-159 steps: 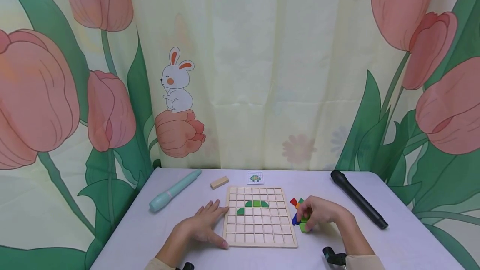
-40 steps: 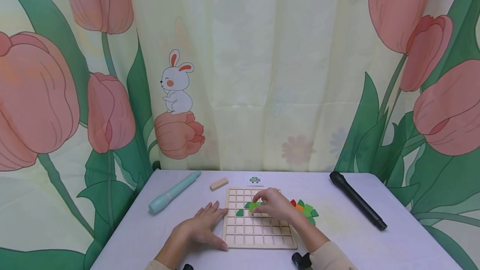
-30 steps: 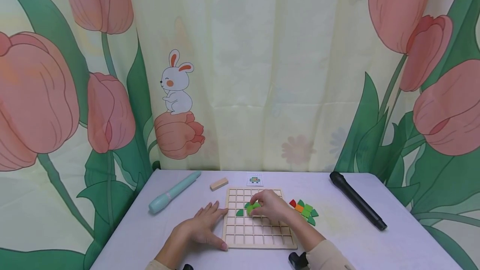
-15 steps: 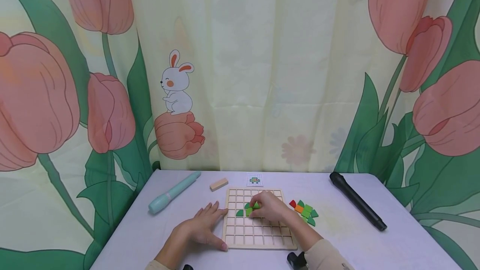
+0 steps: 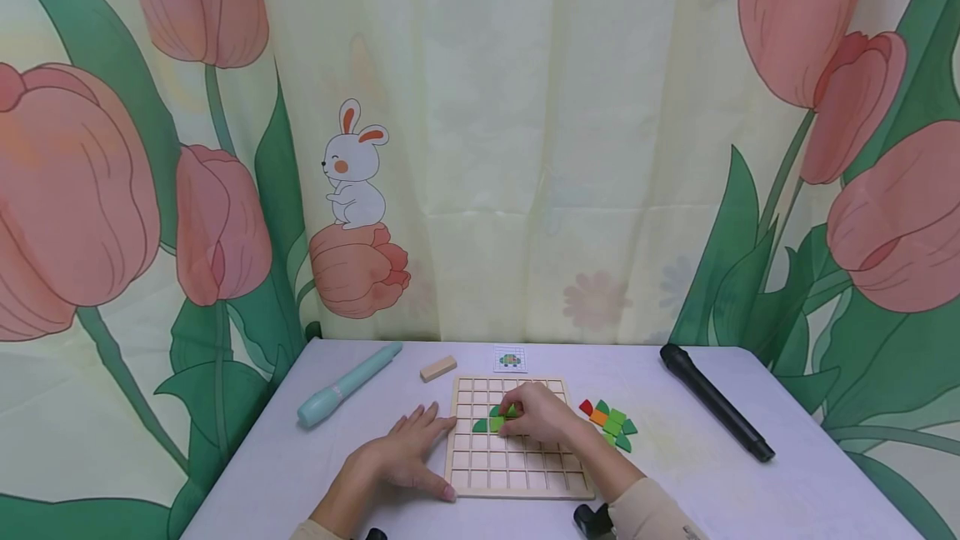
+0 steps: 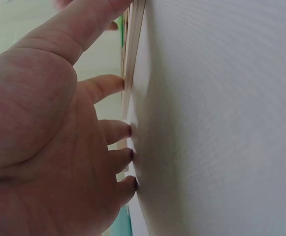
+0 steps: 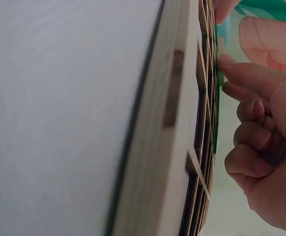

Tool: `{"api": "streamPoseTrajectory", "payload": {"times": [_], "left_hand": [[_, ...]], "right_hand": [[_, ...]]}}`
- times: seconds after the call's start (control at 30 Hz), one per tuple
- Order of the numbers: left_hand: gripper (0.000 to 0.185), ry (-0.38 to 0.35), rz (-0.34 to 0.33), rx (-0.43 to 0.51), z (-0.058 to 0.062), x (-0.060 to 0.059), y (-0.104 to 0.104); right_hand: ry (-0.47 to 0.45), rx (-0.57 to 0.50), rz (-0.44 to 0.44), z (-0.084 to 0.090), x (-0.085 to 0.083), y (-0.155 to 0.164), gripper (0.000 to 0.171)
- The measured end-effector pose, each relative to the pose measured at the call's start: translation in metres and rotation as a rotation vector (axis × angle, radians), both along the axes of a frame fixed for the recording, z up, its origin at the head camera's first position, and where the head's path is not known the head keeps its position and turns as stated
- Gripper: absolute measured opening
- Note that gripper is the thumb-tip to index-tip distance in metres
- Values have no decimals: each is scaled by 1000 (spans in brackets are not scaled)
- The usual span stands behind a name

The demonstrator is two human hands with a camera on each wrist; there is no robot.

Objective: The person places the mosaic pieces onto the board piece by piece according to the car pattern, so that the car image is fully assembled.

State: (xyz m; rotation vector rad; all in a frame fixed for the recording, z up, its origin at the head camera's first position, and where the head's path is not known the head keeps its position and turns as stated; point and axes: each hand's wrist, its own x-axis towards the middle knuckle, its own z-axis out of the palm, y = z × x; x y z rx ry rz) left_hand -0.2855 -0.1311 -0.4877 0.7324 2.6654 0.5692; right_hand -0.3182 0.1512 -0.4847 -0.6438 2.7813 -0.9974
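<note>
A wooden grid board (image 5: 517, 493) lies on the white table. My left hand (image 5: 405, 452) is spread at its left side, fingertips at the edge; in the left wrist view the thumb reaches the board's edge and the other fingertips touch the tabletop. My right hand (image 5: 542, 415) is over the board's upper middle, thumb and forefinger pinching a light green square tile (image 5: 496, 424), the other fingers curled in the right wrist view. Left of that tile sits a dark green quarter-circle tile (image 5: 479, 426). The row above holds more green tiles, partly hidden by my right hand.
Right of the board lie loose red, orange and green tiles (image 5: 614, 422). A small pattern card (image 5: 510, 359) and a wooden block (image 5: 438, 368) are behind it. A mint-coloured cylinder (image 5: 349, 384) lies at the left, a black microphone-like stick (image 5: 717, 402) at the right.
My right hand has gone from the loose tiles leftward to the board. A light green square is now beside the quarter-circle, and the hand has lowered onto it. My left hand stays put.
</note>
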Motion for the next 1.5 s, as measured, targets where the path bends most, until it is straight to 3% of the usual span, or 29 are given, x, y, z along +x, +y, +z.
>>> {"api": "streamPoseTrajectory", "payload": {"times": [0.27,0.53,0.93,1.23,1.5], "left_hand": [[109,-12,10,2,1,1,1],[110,-12,14,-13,2,-1,1],[110,-18,15,-12,-1,-2,0],[110,-13,11,-22,-4,-2,0],[110,-10,7,-13,-1,-1,1]], "right_hand": [[-7,-40,-24,2,1,7,22],[58,-113,-36,8,3,16,21],[-78,-39,41,5,8,12,4],[-37,-95,18,7,11,19,17],[87,-107,25,17,15,34,22]]}}
